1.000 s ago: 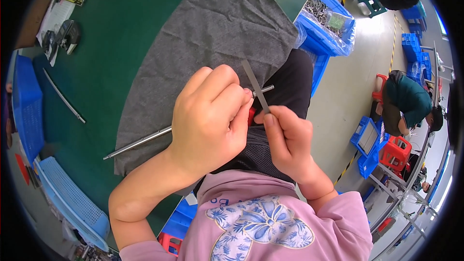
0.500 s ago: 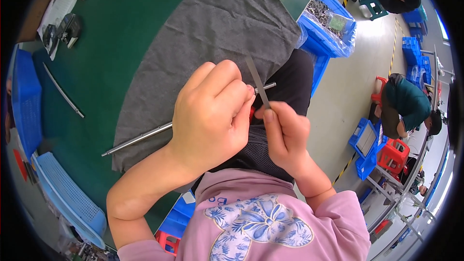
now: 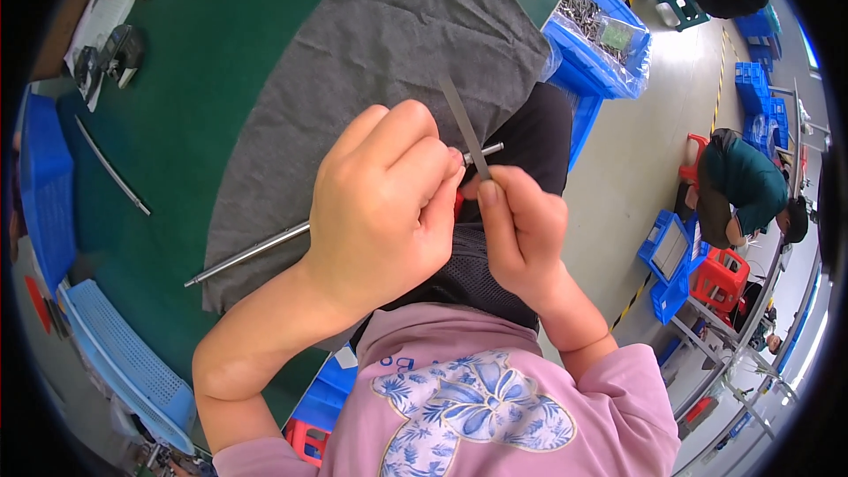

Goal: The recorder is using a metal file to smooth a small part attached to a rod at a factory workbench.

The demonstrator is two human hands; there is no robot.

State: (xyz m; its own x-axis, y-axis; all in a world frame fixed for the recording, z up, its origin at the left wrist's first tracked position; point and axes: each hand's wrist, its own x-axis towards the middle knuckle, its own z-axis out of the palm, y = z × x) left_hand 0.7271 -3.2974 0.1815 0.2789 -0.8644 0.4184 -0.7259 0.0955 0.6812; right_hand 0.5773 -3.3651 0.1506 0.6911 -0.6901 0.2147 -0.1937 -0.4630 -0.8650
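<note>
My left hand (image 3: 380, 199) is closed around a slim silver metal rod (image 3: 252, 253). The rod's long end slants down to the left over a grey cloth (image 3: 380, 44), and a short end sticks out past my fingertips on the right. In my right hand (image 3: 523, 225), pinched between thumb and fingers, is a thin flat grey strip that looks like a file (image 3: 463, 119). It points up and to the left and crosses the rod's short end. Whether the two touch cannot be made out.
The cloth covers part of a green table (image 3: 221, 26). A thin curved metal rod (image 3: 113, 166) lies at left, near a blue bin (image 3: 49, 185) and a light blue basket (image 3: 132, 362). Right of my knee, a blue crate (image 3: 574, 53) holds metal parts. Co-workers (image 3: 742, 177) sit at far right.
The file and my right hand have shifted slightly up and to the left along the rod's short end. My left hand keeps its grip and has barely moved.
</note>
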